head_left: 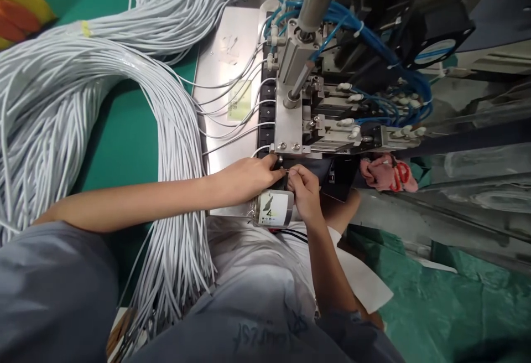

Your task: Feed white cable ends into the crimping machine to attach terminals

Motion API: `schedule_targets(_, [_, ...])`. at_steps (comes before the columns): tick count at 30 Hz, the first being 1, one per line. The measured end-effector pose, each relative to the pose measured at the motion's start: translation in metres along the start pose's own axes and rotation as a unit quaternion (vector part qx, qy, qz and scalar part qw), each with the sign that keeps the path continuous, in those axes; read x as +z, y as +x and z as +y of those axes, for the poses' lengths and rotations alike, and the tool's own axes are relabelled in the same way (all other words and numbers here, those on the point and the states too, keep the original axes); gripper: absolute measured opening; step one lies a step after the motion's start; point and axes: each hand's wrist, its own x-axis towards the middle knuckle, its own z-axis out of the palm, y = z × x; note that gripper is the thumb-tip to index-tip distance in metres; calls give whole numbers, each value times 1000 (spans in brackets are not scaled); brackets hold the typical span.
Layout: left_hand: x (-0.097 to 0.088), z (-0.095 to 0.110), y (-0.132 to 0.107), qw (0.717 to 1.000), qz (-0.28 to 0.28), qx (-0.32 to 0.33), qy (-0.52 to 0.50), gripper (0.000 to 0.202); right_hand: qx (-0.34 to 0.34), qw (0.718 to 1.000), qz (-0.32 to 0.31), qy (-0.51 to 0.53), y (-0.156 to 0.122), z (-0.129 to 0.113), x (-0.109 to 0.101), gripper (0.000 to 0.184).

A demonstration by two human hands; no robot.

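White cables point(83, 103), banded once with yellow tape point(86, 29), sweep across a green worktop point(124, 136) to a silver steel plate point(224, 64) bearing a pale yellow label point(239, 100). Blue air hoses point(373, 42) loop over the grey machine point(290, 125). Yellow and orange shapes point(19, 9) fill the worktop's far left corner. A pink-and-red cloth point(388, 174) lies right of the plate, above dark green sheeting point(456, 296). The sleeve point(50, 285) is grey.

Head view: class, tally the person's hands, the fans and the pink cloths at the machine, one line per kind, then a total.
Hands: 2 (left hand, right hand)
Fan: 1
Pink cloth: 1
Total: 4
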Motion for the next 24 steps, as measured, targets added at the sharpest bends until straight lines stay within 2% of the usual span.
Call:
schedule_targets(8, [-2,-1,0,999,4,10,44,42,-32,997,32,-63,3,4,3,29])
schedule_targets(11, [-11,2,-3,998,25,1,65,28,-35,997,52,-32,4,7,8,32])
schedule_targets(13, [-19,4,-7,996,14,-17,82,16,-33,997,65,-18,6,9,10,34])
schedule_targets(17, [-31,7,-14,994,-35,-48,90,16,-24,997,60,-41,8,8,9,33])
schedule_targets(18, [-31,7,-16,994,-37,-51,86,15,-30,995,77,-58,6,5,8,33])
schedule_targets(20, [-29,5,-18,994,-26,-62,81,13,-68,980,160,-102,-6,-3,7,31])
schedule_targets(22, [-25,4,-18,993,-8,-84,88,15,-130,945,256,-154,-27,-14,13,26])
schedule_targets(23, [-23,3,-18,990,1,-100,98,19,-153,933,272,-181,-40,-20,18,24])
schedule_targets(24, [-22,2,-18,987,9,-118,109,25,-168,930,259,-200,-53,-25,26,22])
